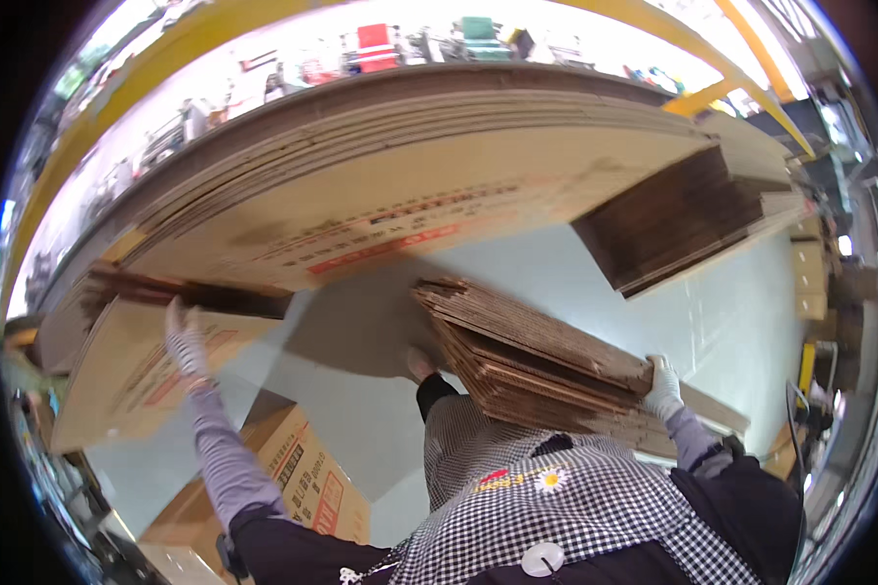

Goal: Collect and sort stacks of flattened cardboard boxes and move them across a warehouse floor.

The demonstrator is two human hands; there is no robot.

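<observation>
My right hand [664,388], in a pale glove, is closed round the right end of a thick bundle of folded brown cardboard [546,336]. The bundle hangs tilted in front of my apron, its layered edges showing. To the left, my gloved left hand [186,341] reaches forward with fingers stretched out. Its fingertips lie against the dark edge of a cardboard flap, beside a printed cardboard panel [132,375]. Ahead of me stands a wide stack of flattened cardboard sheets [410,185] with red and dark print.
A printed cardboard box [307,473] stands at lower left near my left forearm. Another brown flap [673,219] juts out at the right of the stack. Yellow metal beams [78,146] frame the far side. Cartons [807,278] are piled at far right, and grey floor [361,341] shows below.
</observation>
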